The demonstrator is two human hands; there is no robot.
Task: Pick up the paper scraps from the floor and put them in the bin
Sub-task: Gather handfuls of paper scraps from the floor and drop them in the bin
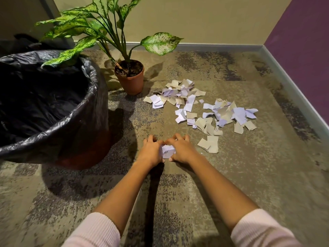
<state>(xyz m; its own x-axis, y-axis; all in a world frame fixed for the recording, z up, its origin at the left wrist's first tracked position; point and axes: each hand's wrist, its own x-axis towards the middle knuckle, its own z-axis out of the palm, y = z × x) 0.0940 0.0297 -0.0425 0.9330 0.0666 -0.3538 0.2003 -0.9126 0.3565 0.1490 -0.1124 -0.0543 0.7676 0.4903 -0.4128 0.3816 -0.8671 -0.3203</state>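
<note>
- The left hand (151, 150) and the right hand (181, 148) are pressing together on the carpeted floor (249, 175), fingers curled, cupping a small bundle of white paper scraps (167, 151) between them.
- Both hands are closing on that bundle from either side; the thumbs are resting low against the carpet and the fingertips are nearly meeting above the paper.
- The main scatter of paper scraps (201, 107), white and beige pieces mixed, is lying farther out on the floor, beyond and to the right of the hands, well apart from them.
- Two beige scraps (210, 144) are lying just right of the right hand, not touching it.
- A tiny crumpled paper ball (194, 126) is sitting at the near edge of the scatter.
- The bin (85, 139), lined with a black plastic bag (44, 97), is standing to the left of the hands, its mouth open; no paper is showing inside the dark liner.
- A potted plant (130, 77) in a terracotta-coloured pot is standing between the bin and the scatter, one leaf drooping over the bin's rim.
- Pale pink sleeves (94, 230) are covering the upper forearms at the bottom of the view.
- A purple wall (302, 41) is bordering the floor on the right.
</note>
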